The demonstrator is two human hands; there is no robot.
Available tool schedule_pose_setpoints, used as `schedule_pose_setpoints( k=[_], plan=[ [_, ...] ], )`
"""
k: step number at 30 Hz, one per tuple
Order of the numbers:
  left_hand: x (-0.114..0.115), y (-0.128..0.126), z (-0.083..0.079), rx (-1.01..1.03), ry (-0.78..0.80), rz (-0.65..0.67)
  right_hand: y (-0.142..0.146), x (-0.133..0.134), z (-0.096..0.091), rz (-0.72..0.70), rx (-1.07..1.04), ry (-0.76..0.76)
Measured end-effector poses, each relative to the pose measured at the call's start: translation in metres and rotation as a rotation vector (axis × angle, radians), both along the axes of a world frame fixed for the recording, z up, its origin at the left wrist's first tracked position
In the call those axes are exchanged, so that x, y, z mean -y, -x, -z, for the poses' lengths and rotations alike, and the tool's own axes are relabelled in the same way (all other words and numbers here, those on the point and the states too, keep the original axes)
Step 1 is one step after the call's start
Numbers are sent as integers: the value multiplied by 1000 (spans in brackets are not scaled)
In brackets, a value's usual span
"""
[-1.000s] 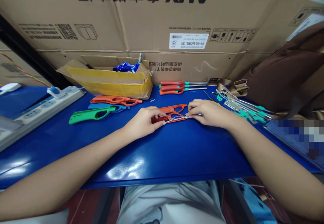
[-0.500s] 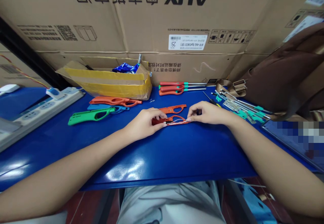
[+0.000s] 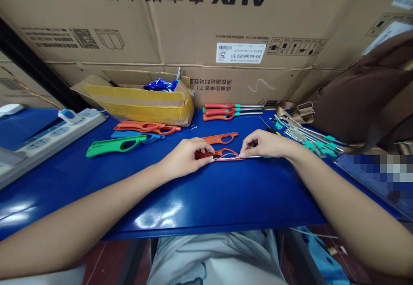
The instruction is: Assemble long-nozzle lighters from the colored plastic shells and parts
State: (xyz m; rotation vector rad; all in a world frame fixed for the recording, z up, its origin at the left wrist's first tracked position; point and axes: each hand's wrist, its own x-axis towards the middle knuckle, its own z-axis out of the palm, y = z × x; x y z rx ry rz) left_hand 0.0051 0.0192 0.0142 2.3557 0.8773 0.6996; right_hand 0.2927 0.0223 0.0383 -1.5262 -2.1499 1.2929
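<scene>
On the glossy blue table (image 3: 209, 199) we had a hollow, loop-ended orange plastic shell (image 3: 222, 151); our left hand (image 3: 182, 158) gripped it, fingers curled, while our right hand (image 3: 266, 144), fingertips pinched together, apparently held its thin white wires (image 3: 226, 157).

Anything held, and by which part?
Left hand holds the nearer orange casing by its left end. Right hand is at its right end; can't tell whether it grips casing, wires or metal rod.

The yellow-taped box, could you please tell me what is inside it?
Shiny blue packaging and a metal tube show above the near wall of the yellow-taped box, which hides anything lower down.
</scene>
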Motion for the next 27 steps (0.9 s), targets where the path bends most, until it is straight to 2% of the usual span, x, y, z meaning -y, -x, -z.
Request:
schedule_pose_setpoints(
  k=[6,15,23,27],
  plan=[
    [2,-1,0,-23,14,48,0,3,-5,-23,32,98],
    [3,-2,-2,-30,25,35,2,6,-3,-32,139,32],
    [10,-3,-8,-68,-49,52,12,15,-14,-103,65,-34],
    [11,-3,-6,-48,-40,61,11,17,-14,-108,53,35]
  ],
)
